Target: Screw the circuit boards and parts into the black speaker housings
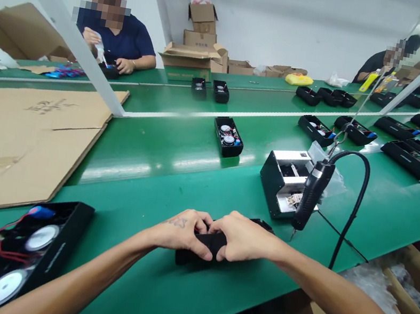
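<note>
A black speaker housing (213, 243) lies on the green bench in front of me, mostly covered by my hands. My left hand (185, 233) grips its near side, thumb along the front edge and fingers bent inside. Close against it, my right hand (241, 238) has its fingers curled over the same housing; what the fingertips touch inside is hidden. To the left sits an open speaker housing (63, 245) with two round silver-white speaker drivers, red wires and a blue part. A black electric screwdriver (313, 191) hangs to the right of my hands, tip down.
Behind the screwdriver stands a black and white machine (280, 183). Another open speaker (229, 136) lies beyond, with several more at right. Flat cardboard (27, 130) covers the left side. Co-workers (113, 37) sit opposite. Boxes with plastic bags (410, 289) are below at right.
</note>
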